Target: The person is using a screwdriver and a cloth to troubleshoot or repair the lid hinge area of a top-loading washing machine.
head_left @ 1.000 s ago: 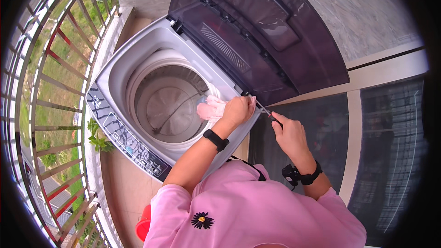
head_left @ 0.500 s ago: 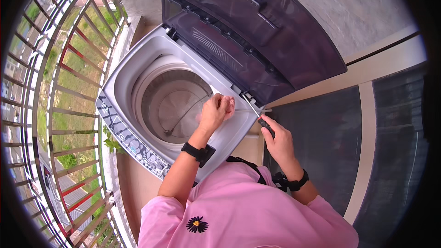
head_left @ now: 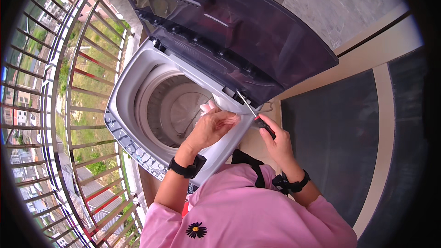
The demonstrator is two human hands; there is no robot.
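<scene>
Two hands are at the top-load washing machine [head_left: 126, 124], right by its hinge. The right hand [head_left: 274, 141] is closed around a screwdriver [head_left: 257, 118], whose tip points up at the open dark lid [head_left: 257, 36]. The left hand [head_left: 212, 127] presses a pink cloth [head_left: 206, 107] against the machine's white rim, fingers curled over it.

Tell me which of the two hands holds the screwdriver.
The right hand grips the black-handled screwdriver, its shaft aimed at the lid hinge. The left hand instead presses a pale pink cloth on the white washing machine rim.
</scene>
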